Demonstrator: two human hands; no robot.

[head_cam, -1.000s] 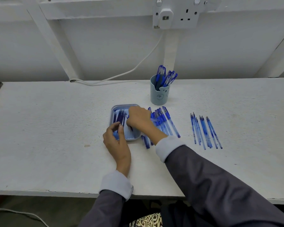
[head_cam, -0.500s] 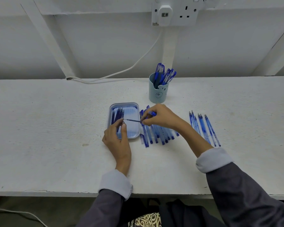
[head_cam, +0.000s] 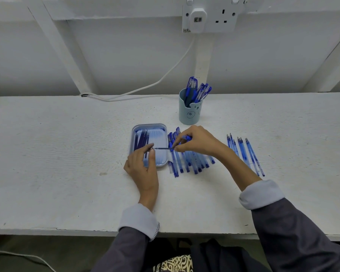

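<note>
Above tray (head_cam: 164, 127) | refills (head_cam: 140, 141) inside | left hand (head_cam: 143, 167), right hand (head_cam: 198, 142) pinch refill (head_cam: 163, 148) | cup (head_cam: 190, 112): pens (head_cam: 196, 89)

Left hand (head_cam: 143, 165) and right hand (head_cam: 196, 142) pinch opposite ends of a thin refill (head_cam: 163, 148) — level, above the tray (head_cam: 161, 163) — with what seems a blue cap (head_cam: 186, 137) tucked in the right.

Scene lit evenly by soft, cool, diffuse light; source not seen. Tabletop (head_cam: 57, 158) rendered bright, near-white, surface grain kept, no glare noted. Faint soft shadow cast beside pen cup (head_cam: 189, 112). Bluish cast given to whole picture. Wide-angle bending seen at edges: tabletop's far edge bowed, wall beams (head_cam: 61, 46) slanted outward. Centre held fairly sharp, yet thin refill (head_cam: 163, 148) resolved only as dark line. Slight softness noted toward corners. Area below tabletop's near edge left dim.
</note>
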